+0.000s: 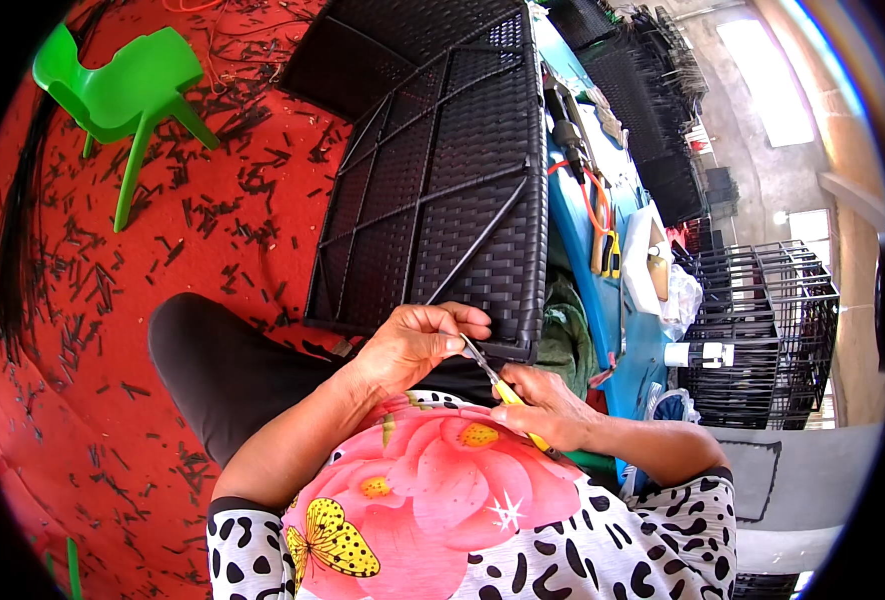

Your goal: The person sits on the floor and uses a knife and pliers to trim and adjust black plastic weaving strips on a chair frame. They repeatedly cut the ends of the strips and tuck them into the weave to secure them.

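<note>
My right hand (543, 405) is closed round a yellow-handled utility knife (510, 393), its slim metal blade pointing up and to the left. My left hand (418, 343) is closed in a pinch at the blade's tip; what lies between its thumb and fingers is too small to make out. Just beyond both hands, a black woven rattan panel (483, 240) with crossing frame bars leans up against my lap. A slanted bar of it runs down toward my left fingers.
Black strip offcuts litter the red floor (253, 265) at left, near a green plastic chair (133, 90). At right, a blue bench (588, 290) carries tools, another yellow-and-black knife (613, 255) and a white box (646, 260). Black metal frames (763, 320) stand beyond.
</note>
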Demonstrator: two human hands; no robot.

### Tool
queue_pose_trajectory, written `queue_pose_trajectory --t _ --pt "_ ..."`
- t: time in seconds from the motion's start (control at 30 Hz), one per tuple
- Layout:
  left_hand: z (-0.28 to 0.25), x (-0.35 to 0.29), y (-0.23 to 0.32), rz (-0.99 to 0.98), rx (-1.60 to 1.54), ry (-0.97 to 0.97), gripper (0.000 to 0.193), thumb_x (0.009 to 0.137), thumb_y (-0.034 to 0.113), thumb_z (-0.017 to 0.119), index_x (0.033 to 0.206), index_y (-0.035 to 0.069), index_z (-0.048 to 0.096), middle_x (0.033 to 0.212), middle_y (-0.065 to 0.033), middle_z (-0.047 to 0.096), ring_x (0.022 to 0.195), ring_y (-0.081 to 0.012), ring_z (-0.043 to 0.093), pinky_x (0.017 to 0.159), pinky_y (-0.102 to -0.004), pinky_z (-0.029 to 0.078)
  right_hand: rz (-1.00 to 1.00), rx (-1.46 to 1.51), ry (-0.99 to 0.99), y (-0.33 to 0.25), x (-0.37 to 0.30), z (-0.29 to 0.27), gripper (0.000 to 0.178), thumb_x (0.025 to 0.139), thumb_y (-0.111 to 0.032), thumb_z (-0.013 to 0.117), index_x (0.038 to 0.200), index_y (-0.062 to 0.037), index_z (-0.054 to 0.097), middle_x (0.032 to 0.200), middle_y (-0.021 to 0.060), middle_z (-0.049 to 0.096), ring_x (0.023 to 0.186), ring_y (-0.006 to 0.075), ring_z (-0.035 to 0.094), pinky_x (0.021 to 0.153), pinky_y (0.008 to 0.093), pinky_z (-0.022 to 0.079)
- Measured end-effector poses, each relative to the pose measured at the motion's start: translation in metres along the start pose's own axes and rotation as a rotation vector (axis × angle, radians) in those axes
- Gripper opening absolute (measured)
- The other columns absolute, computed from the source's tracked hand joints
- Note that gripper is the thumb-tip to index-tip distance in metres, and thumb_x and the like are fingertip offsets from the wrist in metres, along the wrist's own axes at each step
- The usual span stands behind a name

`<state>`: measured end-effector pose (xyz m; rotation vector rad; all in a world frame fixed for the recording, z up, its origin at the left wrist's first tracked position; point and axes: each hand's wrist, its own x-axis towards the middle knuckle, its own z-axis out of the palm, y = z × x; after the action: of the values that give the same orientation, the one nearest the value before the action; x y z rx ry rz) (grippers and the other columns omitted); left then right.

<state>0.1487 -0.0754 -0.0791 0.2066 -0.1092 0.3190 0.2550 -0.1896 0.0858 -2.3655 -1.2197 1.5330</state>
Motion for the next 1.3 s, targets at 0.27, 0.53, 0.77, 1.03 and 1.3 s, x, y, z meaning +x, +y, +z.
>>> queue_pose_trajectory --t 0.27,0.53,0.77,1.03,1.3 --pt "-0.008 -0.002 0.003 -0.028 -0.033 0.014 0.003 0.077 0.0 0.059 0.078 -0.002 0.062 0.111 -0.0177 0.056 0.1 -0.026 0.059 0.081 -0.0344 0.051 -0.399 -0.146 -0.243 0.016 -0.026 -0.035 0.061 0.072 -0.039 0.062 0.113 0.0048 0.049 0.099 0.0193 0.057 0.088 0.0334 0.059 0.077 0.0372 0.046" --pt "-0.011 0.003 -0.003 -0.005 -0.049 0.108 0.003 0.078 0.001 0.058 0.078 -0.002 0.059 0.107 -0.0173 0.057 0.091 -0.024 0.061 0.069 -0.0343 0.055 -0.045 0.3 0.567 0.174 -0.039 -0.118 0.062 0.071 -0.035 0.067 0.122 -0.0042 0.049 0.096 0.0065 0.058 0.087 0.0145 0.055 0.076 0.0285 0.046" --pt "-0.007 0.001 -0.001 0.024 0.023 0.192 0.006 0.077 0.003 0.058 0.076 -0.003 0.057 0.102 -0.0173 0.056 0.085 -0.0236 0.062 0.061 -0.033 0.057 0.563 -0.164 0.967 0.316 0.027 -0.187 0.074 0.073 -0.059 0.058 0.123 -0.0038 0.052 0.119 0.0233 0.054 0.113 0.035 0.051 0.094 0.0391 0.039" --pt "-0.007 0.0 -0.006 0.011 -0.016 0.164 0.007 0.081 0.001 0.054 0.077 -0.003 0.058 0.103 -0.018 0.055 0.088 -0.0225 0.061 0.061 -0.0327 0.059 -0.138 -0.061 1.216 0.268 0.037 -0.206 0.036 0.081 -0.021 0.064 0.109 0.0016 0.058 0.095 0.012 0.063 0.086 0.0198 0.061 0.077 0.0299 0.048" --pt "-0.009 -0.005 -0.003 0.049 -0.006 0.148 0.008 0.083 0.002 0.053 0.078 -0.001 0.059 0.105 -0.0165 0.056 0.09 -0.0233 0.061 0.063 -0.0342 0.056 -0.801 -0.423 0.144 -0.05 0.0 -0.083 0.016 0.077 -0.01 0.061 0.091 -0.0029 0.061 0.082 0.0101 0.06 0.068 0.0204 0.059 0.06 0.0326 0.047"
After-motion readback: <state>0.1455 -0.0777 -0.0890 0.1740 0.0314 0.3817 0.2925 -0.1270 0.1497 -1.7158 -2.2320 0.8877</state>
